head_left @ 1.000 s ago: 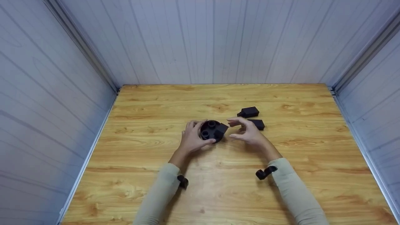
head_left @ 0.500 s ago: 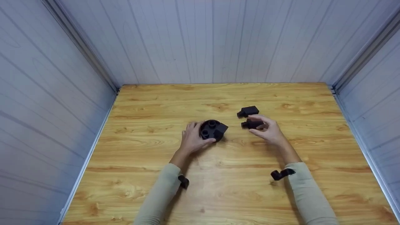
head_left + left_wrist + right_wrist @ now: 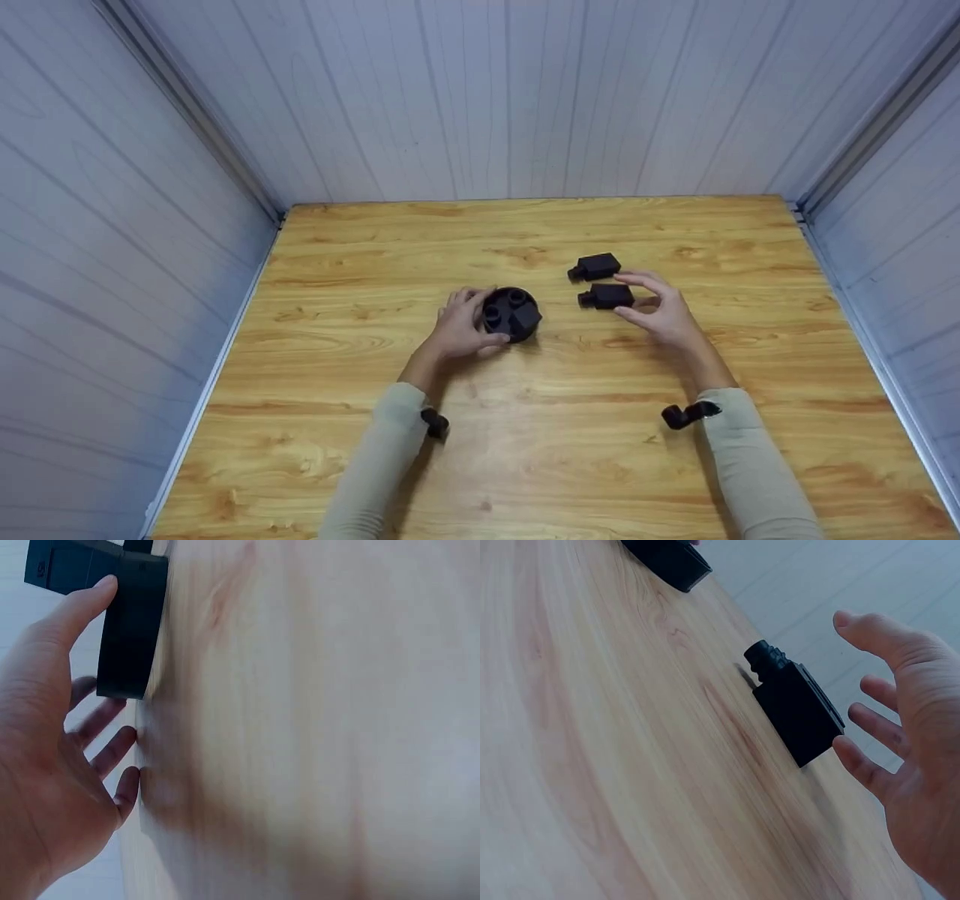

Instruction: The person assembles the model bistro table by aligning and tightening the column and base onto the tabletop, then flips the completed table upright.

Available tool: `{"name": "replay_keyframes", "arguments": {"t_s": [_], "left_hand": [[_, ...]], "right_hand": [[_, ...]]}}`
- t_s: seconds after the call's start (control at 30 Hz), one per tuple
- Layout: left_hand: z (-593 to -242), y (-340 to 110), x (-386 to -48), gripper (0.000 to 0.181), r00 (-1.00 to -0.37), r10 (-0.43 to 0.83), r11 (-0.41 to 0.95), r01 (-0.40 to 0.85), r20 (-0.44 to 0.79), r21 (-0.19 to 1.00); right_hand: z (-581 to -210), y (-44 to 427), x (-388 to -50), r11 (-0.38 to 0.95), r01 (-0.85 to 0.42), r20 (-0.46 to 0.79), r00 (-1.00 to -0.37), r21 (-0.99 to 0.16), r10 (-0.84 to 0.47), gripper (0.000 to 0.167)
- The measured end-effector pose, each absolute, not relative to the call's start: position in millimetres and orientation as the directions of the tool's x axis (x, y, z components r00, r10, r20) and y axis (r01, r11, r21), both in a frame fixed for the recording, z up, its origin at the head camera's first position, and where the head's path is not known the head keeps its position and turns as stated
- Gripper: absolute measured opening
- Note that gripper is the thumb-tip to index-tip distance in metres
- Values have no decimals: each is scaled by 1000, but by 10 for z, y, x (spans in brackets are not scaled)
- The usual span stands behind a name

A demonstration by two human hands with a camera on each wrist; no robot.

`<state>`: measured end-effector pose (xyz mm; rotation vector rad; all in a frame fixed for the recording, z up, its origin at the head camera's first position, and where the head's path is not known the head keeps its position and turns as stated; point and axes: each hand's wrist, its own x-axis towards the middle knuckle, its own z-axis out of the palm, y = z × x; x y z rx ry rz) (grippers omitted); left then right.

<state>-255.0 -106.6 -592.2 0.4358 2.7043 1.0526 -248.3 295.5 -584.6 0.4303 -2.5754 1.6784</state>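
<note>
A round black base with two ring-shaped sockets and a black block in it stands on the table. The left hand grips its left rim, thumb at the front; in the left wrist view the thumb of that hand presses the black wall. The right hand is at the right end of a black block with a threaded neck, fingers apart around that end. In the right wrist view the hand has its fingers spread beside the block; whether a fingertip touches it I cannot tell.
A second black block with a neck lies just behind the first, its neck also pointing left. Pale panels wall the wooden table at the back and both sides. Each sleeve carries a small black device at the wrist.
The right hand has moved from beside the round base to the right end of the nearer necked block. In the left hand, the round base has turned, and its block's corner points more to the right.
</note>
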Motion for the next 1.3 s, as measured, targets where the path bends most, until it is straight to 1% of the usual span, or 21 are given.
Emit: {"name": "replay_keyframes", "arguments": {"t_s": [0.17,0.27,0.37,0.47,0.57,0.73,0.9,1.07,1.3], "left_hand": [[-5925,-952,-2404,109,-975,220,709,142,-25,690],[-5923,-896,-2344,109,-986,166,722,118,-5,682],[-5917,-866,-2313,103,-989,148,732,108,-2,673],[-5917,-880,-2321,96,-986,166,722,109,-18,683],[-5926,-937,-2369,92,-976,214,712,125,-43,691],[-5898,-1057,-2483,90,-943,317,714,168,-100,679],[-5866,-1152,-2579,87,-912,383,677,171,-144,716],[-5891,-1211,-2616,83,-896,418,642,174,-150,746],[-6020,-1265,-2673,81,-892,438,594,192,-113,781]], "right_hand": [[-5825,2974,-2570,424,-241,158,-962,-873,-222,58],[-5841,2989,-2625,432,-256,161,-956,-865,-245,56],[-5866,3007,-2660,442,-267,158,-950,-856,-268,54],[-5894,3025,-2675,453,-268,146,-947,-850,-286,52],[-5930,3030,-2681,467,-266,136,-946,-843,-294,51],[-6001,3033,-2694,468,-267,137,-946,-843,-294,48],[-6031,3032,-2695,471,-261,136,-949,-843,-283,46],[-6048,3033,-2700,501,-250,132,-956,-829,-260,42],[-6060,3042,-2707,538,-216,113,-969,-815,-218,38]]}}
